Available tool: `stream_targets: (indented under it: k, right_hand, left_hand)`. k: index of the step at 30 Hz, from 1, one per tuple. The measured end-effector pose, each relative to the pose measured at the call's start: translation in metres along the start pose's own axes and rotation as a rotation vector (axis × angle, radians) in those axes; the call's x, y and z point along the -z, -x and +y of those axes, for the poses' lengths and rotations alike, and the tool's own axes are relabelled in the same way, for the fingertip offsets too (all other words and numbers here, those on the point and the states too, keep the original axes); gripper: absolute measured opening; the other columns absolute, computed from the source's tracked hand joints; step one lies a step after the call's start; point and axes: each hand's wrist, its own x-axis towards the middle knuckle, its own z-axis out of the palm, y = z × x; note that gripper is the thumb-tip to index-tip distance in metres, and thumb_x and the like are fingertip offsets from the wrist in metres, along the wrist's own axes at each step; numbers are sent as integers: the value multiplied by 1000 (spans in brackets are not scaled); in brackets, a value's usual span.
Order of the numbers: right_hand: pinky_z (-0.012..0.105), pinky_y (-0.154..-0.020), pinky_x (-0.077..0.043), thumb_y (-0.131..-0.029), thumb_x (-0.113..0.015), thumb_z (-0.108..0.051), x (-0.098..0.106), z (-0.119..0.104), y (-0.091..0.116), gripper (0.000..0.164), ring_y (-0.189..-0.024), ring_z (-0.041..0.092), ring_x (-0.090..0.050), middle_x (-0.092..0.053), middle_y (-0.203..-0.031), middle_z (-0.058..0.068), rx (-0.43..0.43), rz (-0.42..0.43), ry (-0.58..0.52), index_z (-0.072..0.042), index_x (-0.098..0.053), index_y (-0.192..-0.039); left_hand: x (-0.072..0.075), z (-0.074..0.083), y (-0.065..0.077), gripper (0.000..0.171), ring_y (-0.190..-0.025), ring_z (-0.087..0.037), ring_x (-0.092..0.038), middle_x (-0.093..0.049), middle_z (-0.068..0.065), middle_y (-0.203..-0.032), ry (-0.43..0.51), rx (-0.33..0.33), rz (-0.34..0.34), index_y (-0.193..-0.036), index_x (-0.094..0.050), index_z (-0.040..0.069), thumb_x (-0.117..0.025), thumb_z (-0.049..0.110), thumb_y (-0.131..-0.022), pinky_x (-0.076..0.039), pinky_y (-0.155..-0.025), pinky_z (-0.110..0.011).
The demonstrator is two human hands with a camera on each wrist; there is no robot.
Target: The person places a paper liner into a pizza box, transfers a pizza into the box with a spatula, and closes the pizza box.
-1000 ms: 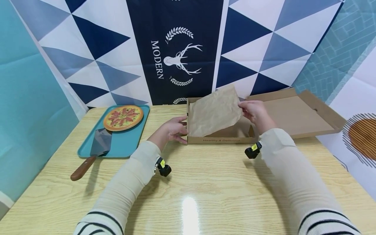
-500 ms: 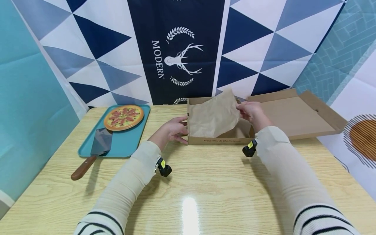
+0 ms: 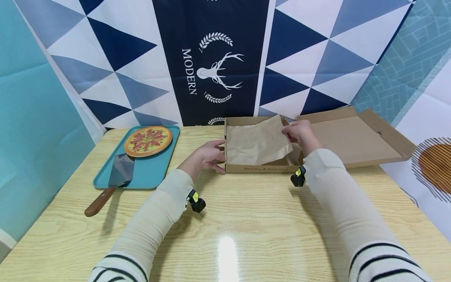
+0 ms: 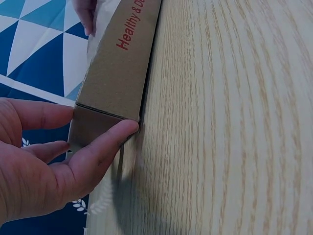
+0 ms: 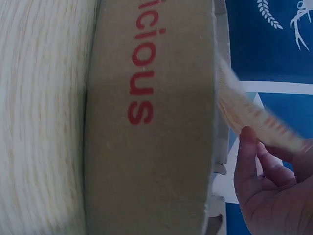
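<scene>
Paper (image 3: 257, 143): a thin, brown, creased sheet inside the box (image 3: 262, 169); its left part lies low by the left end, its right side lifted, one corner showing above the back wall in the head view.
Right hand (image 3: 299, 134): pinches the paper's right edge between thumb and fingers; the right wrist view shows reddish print on the sheet, blurred.
Left hand (image 3: 210, 154): grasps nothing; thumb and fingers, apart, touch the box's left end, the thumb at the lower front corner.
Box: brown cardboard, flat on the table (image 3: 190, 243), "Healthy & Delicious" in red along its front; bare floor shows at the right.
Lid (image 3: 356, 137): swung open to the right, behind the right hand.
Tray (image 3: 148, 174): blue, on the left of the table, well apart from the box.
Pizza (image 3: 148, 141): whole, at the tray's far end.
Server (image 3: 121, 170): metal blade on the tray, its tip at the pizza's edge; wooden handle sticking out over the near rim.
</scene>
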Motion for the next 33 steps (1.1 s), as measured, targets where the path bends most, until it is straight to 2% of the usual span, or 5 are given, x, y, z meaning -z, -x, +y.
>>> stream_targets:
  k: [5, 13, 16, 26, 33]
  right_hand:
    - [25, -58, -52, -87, -68, -3, 2, -5, 2, 11, -64, 14, -58, -59, -82, 7, 30, -33, 175, 7, -68, -92]
    - [30, -64, -51, -92, -63, -10, 2, -15, 3, 21, -67, 20, -55, -50, -84, 13, 32, -222, 557, 8, -52, -97]
    - [33, -66, -53, -94, -62, -11, 1, -19, 2, 26, -70, 23, -59, -51, -90, 18, 25, -287, 640, 11, -50, -104]
    - [40, -84, -51, -97, -57, -16, -4, -23, 3, 58, -94, 31, -58, -44, -126, 30, 10, -456, 813, 18, -32, -137]
    - [46, -89, -51, -100, -52, -18, -4, -22, 4, 57, -104, 40, -58, -35, -138, 37, -7, -553, 862, 16, -30, -140]
  left_hand:
    - [1, 0, 0, 84, -133, -37, -40, -21, -12, -159, 4, 1, -4, -157, -17, 17, -46, -18, -87, -54, -79, -54]
    - [1, 0, 1, 84, -132, -37, -41, -21, -12, -159, 3, -2, -5, -157, -17, 17, -47, -19, -87, -55, -79, -53]
    - [1, 0, 2, 84, -131, -37, -42, -22, -12, -158, 3, 2, -4, -157, -18, 17, -47, -18, -87, -55, -78, -53]
    - [0, 1, 2, 84, -133, -37, -40, -22, -11, -158, -2, 6, 0, -157, -18, 18, -47, -18, -87, -55, -79, -53]
    - [0, 1, 2, 85, -132, -36, -42, -25, -11, -157, -3, 5, 4, -157, -19, 18, -49, -18, -86, -55, -78, -52]
